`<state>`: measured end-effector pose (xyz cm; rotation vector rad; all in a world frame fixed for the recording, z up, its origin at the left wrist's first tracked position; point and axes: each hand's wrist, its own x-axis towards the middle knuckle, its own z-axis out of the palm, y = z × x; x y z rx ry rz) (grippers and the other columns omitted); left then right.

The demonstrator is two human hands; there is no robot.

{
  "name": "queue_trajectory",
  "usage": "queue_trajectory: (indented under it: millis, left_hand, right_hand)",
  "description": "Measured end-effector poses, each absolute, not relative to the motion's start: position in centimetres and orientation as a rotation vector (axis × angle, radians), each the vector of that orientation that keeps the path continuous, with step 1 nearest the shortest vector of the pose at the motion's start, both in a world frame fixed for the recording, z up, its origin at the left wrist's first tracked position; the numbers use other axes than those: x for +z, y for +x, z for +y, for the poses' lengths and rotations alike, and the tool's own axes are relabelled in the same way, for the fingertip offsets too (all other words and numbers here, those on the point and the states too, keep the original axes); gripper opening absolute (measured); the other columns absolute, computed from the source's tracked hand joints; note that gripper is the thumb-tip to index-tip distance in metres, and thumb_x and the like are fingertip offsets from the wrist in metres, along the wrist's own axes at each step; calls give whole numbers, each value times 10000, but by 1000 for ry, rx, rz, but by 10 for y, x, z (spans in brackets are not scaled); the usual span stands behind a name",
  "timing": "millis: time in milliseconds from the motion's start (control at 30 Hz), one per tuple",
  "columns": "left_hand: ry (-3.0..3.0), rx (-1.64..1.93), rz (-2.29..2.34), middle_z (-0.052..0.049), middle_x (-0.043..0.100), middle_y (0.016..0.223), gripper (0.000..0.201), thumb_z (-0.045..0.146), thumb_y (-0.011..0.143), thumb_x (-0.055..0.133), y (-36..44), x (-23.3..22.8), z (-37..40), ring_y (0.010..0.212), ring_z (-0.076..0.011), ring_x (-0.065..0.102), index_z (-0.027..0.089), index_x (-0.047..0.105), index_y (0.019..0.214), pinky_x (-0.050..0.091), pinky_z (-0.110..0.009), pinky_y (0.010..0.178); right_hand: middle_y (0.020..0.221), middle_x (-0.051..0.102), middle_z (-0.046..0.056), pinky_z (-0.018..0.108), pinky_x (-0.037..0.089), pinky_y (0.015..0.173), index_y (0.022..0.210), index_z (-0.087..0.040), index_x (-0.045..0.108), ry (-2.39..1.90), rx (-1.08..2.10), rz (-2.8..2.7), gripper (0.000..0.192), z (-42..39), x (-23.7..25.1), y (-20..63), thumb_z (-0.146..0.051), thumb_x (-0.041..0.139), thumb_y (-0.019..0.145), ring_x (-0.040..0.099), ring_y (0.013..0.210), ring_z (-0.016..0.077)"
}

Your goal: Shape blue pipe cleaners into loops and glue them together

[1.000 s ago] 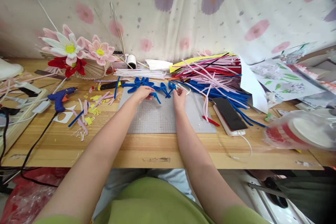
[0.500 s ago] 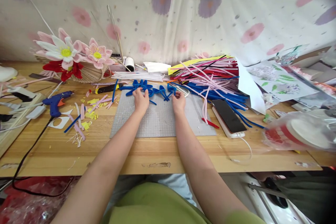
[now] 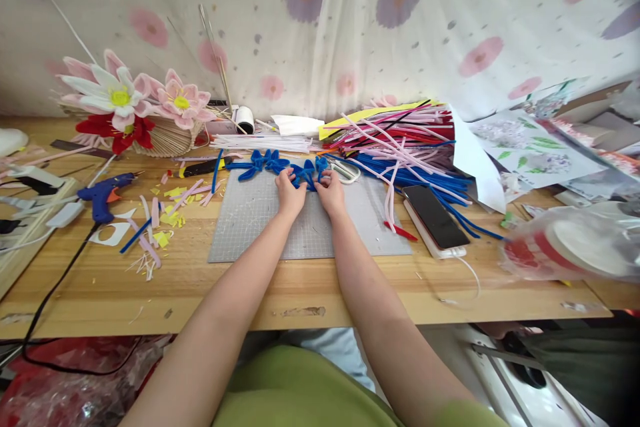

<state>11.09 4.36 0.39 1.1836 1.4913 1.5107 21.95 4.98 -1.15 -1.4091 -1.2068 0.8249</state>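
Two hands meet at the far edge of the grey cutting mat (image 3: 280,227), close together. Left hand (image 3: 290,188) and right hand (image 3: 330,188) both have fingers pinched narrow on a blue pipe-cleaner piece (image 3: 305,175), a run of looped, bow-like shapes lying along the mat's back edge and stretching off to the left. Thumbs and fingertips grip the loops near the middle of the run; the rest rests on the mat. Judging by look: fuzzy wire, very light, bends easily and keeps a bend, not slippery, could crush flat if squeezed on the loops. Best held at the twisted joints between loops, not on the open loops. Just beyond the right hand lies a pair of scissors (image 3: 347,172). A big heap of loose pipe cleaners (image 3: 400,140), pink, red and blue, sits to the right on the tabletop (image 3: 300,287), with a phone (image 3: 434,213) near it. Left side: blue glue gun (image 3: 103,192), paper scraps (image 3: 165,213), finished flowers (image 3: 125,97) at the back.
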Motion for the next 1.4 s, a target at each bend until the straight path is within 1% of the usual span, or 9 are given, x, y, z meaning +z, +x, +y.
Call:
queue_trajectory:
  millis: [233,367,600,767,867,1033,1167,1267,1400]
  left_hand:
    - [1515,1572,1490,-122,350,1217,501,-54,637,537,122,4,49,1132,-198,482,187,432,1064,393,-368,1011]
    - [1530,1593,1533,-145,320,1251,466,-20,688,499,121,8,49,1159,-207,462,180,413,1100,433,-352,969]
    - [1647,1546,1505,-151,292,1296,474,38,719,511,118,10,45,1208,-226,416,209,382,1142,481,-349,900]
    - [1774,1462,1468,-171,255,1323,658,52,621,654,122,2,49,1285,-281,327,184,359,1194,321,-439,1057]
    - [1837,1413,1443,-178,232,1341,688,-5,607,623,127,-1,53,1300,-287,311,172,353,1214,281,-442,1079]
    - [1946,1363,1349,-160,253,1373,594,20,681,549,130,2,54,1304,-270,321,200,369,1218,298,-449,1071]
    - [2095,1302,1310,-147,261,1410,613,43,694,521,118,9,40,1323,-262,292,198,359,1265,360,-428,1038]
    - [2123,1300,1364,-131,291,1414,628,33,681,511,100,13,27,1331,-255,283,200,380,1271,393,-415,1018]
    - [2061,1335,1473,-121,361,1363,544,61,707,491,71,16,14,1284,-236,358,202,429,1229,458,-372,951]
  right_hand:
    - [758,668,5,347,482,770,847,-216,449,-1406,832,-1188,218,49,-10,217,-226,570,666,630,715,162]
    - [777,664,14,312,477,759,814,-213,397,-1327,802,-1019,187,52,-9,219,-198,528,680,632,726,142]
    - [863,629,34,297,471,710,880,-210,385,-1369,629,-853,190,58,-14,228,-233,491,724,603,756,135]
    - [797,599,18,299,454,684,834,-205,409,-1460,667,-913,187,54,-12,226,-213,530,691,580,709,144]
    - [736,570,2,305,439,686,776,-202,423,-1511,666,-991,162,51,-7,224,-209,550,675,563,675,147]
    - [678,553,-13,305,423,697,723,-199,448,-1537,639,-1044,151,46,-1,222,-216,580,652,531,638,143]
    - [682,557,-3,310,414,691,690,-191,493,-1548,595,-1058,209,44,2,221,-360,615,667,502,624,144]
    - [707,542,19,326,404,741,643,-189,516,-1546,470,-1053,257,44,3,221,-431,564,713,480,686,157]
    - [702,509,29,343,380,808,604,-196,497,-1517,379,-1035,283,45,1,222,-416,467,780,461,751,172]
